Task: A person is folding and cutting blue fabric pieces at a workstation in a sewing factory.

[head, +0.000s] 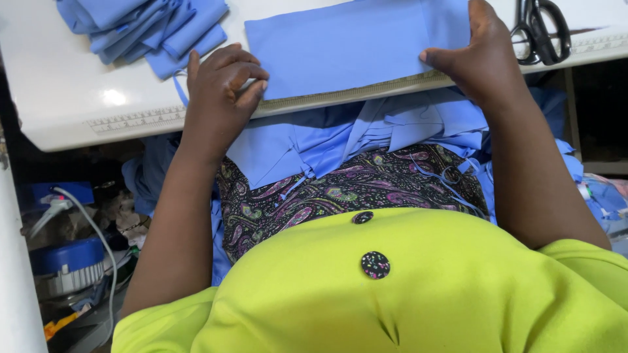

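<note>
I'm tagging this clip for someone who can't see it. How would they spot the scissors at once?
Start at the white table running across the top. Follow it to its far right end, past the flat blue cloth under the right hand. The scissors lie there, black-handled, the only dark metal tool among blue fabric.

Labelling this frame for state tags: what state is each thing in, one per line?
Flat blue fabric rectangle: spread flat on the white table, held at both ends.
Left hand: fingers curled, pinching the rectangle's left edge.
Right hand: gripping its right edge.
Pile of blue fabric pieces: folded, heaped, untouched.
Black-handled scissors: closed, lying on the table.
Blue fabric in the lap: bunched, hanging off the table.
</note>
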